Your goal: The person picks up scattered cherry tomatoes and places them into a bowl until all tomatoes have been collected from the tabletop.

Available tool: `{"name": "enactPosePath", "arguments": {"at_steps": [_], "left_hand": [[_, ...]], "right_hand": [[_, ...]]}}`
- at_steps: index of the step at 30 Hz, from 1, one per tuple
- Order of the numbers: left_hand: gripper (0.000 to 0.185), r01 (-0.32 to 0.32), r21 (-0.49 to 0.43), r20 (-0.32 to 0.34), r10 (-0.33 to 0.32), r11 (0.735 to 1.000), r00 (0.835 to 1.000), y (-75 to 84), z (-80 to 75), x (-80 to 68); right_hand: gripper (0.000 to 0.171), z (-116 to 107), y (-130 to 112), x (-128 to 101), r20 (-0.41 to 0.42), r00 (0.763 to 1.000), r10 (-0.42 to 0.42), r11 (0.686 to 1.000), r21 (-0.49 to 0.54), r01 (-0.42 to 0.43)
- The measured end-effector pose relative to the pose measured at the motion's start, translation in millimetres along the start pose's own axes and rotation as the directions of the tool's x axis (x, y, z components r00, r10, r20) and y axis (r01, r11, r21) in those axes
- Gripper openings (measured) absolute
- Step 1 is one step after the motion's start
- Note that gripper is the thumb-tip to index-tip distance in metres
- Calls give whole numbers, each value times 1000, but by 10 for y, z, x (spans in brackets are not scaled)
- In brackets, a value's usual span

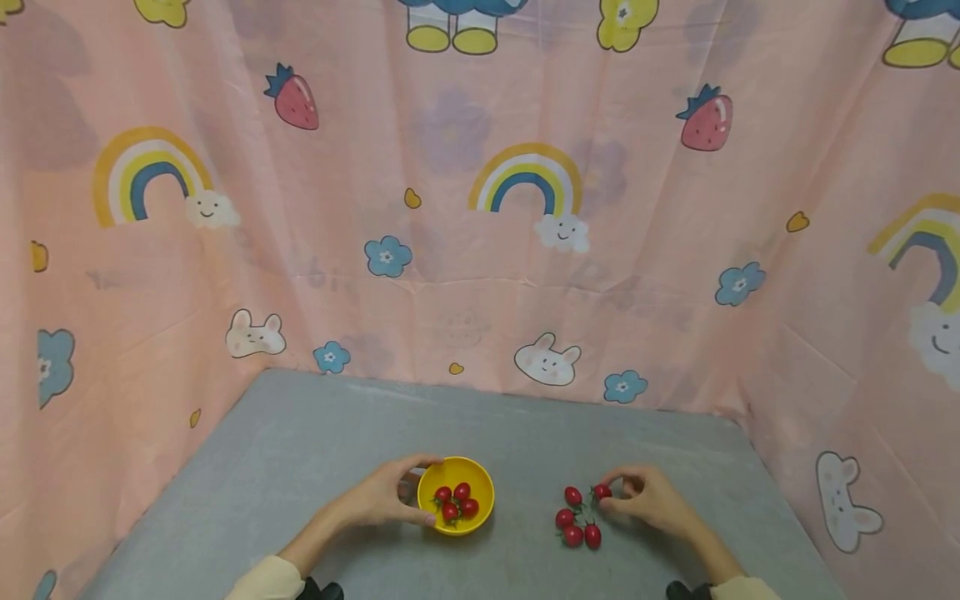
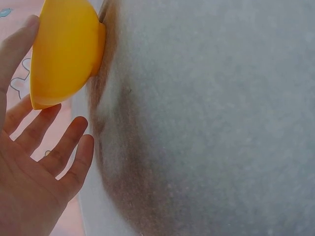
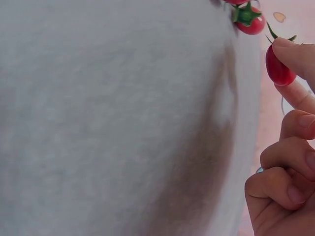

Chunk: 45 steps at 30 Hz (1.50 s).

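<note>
— Well, what do I have on the left?
— My left hand (image 1: 382,500) cups the glossy yellow bowl (image 1: 480,487) at its nine o'clock; four red tomatoes (image 1: 456,502) lie inside.
— And right?
— My right hand (image 1: 648,500) pinches one green-stemmed cherry tomato (image 1: 602,492), at one o'clock of the loose tomato cluster (image 1: 577,521). No writing anywhere.
</note>
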State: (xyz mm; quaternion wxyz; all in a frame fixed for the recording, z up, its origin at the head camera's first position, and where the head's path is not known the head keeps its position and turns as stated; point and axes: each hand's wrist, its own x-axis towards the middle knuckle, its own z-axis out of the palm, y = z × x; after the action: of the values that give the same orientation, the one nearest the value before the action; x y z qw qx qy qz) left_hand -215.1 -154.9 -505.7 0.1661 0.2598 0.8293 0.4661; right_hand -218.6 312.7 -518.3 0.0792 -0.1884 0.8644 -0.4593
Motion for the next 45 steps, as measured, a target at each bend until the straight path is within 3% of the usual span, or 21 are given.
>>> {"name": "enactPosePath", "arguments": {"at_steps": [9, 25, 30, 39, 45], "left_hand": [[71, 3, -19, 4, -3, 1000, 1000, 0, -3, 1], [73, 14, -27, 2, -14, 1000, 1000, 13, -11, 5], [72, 5, -25, -3, -5, 1000, 1000, 15, -13, 1], [73, 3, -21, 1, -3, 1000, 1000, 10, -7, 1], [73, 0, -20, 2, 0, 1000, 1000, 5, -3, 0]], "right_hand": [[20, 62, -150, 81, -28, 997, -75, 997, -16, 74], [23, 244, -379, 332, -2, 999, -48, 999, 15, 48], [22, 316, -440, 402, 4, 997, -76, 996, 49, 76], [23, 455, -554, 521, 11, 997, -75, 997, 27, 75], [21, 521, -603, 580, 21, 990, -142, 987, 80, 140]]}}
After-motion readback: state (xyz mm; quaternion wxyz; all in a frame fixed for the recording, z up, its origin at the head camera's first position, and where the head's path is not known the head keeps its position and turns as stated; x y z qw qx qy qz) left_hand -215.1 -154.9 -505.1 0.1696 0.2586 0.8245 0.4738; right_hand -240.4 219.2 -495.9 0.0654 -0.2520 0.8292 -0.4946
